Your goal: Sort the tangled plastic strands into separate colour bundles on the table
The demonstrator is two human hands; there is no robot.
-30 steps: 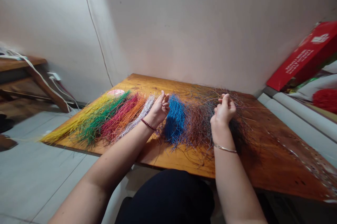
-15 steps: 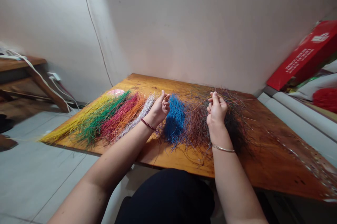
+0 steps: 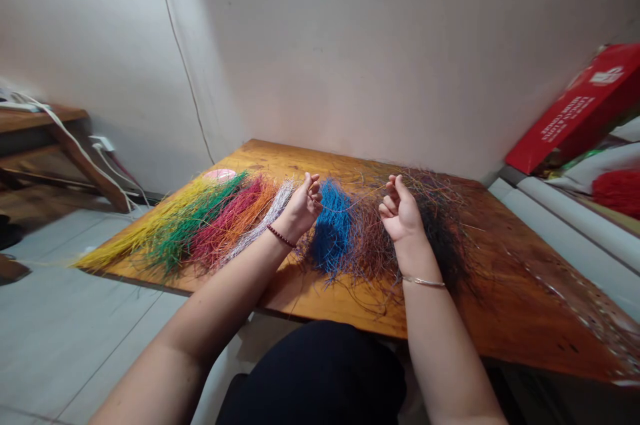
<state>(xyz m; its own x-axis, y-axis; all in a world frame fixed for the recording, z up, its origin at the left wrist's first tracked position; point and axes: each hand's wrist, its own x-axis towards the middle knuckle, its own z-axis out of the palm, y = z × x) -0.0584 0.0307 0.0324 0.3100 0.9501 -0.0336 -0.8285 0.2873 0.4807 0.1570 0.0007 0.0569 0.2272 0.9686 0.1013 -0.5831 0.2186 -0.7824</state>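
My left hand (image 3: 305, 204) is closed in a pinch above the gap between the white and blue bundles. My right hand (image 3: 403, 212) pinches too, over the brown bundle (image 3: 373, 238). A thin orange-brown strand (image 3: 364, 200) sags between the two sets of fingertips. Beneath and beside my hands lie heaps of wiry strands: blue (image 3: 331, 225), white (image 3: 273, 215), orange (image 3: 245, 218), crimson (image 3: 220, 228), green (image 3: 190, 232) and yellow (image 3: 145, 232). A dark, tangled bundle (image 3: 443, 238) is partly hidden behind my right hand and wrist.
The bundles lie on a wooden table (image 3: 505, 305) set against a pale wall. Right of it are a red box (image 3: 570, 112), white rolls (image 3: 575, 218) and red material (image 3: 617, 190). A pink round item (image 3: 220, 175) sits at the back left. White cables (image 3: 65, 128) hang by a side table.
My right hand has moved left, closer to my left hand, and its fingers have shifted. The strand between them now sags. My left hand stays nearly in place.
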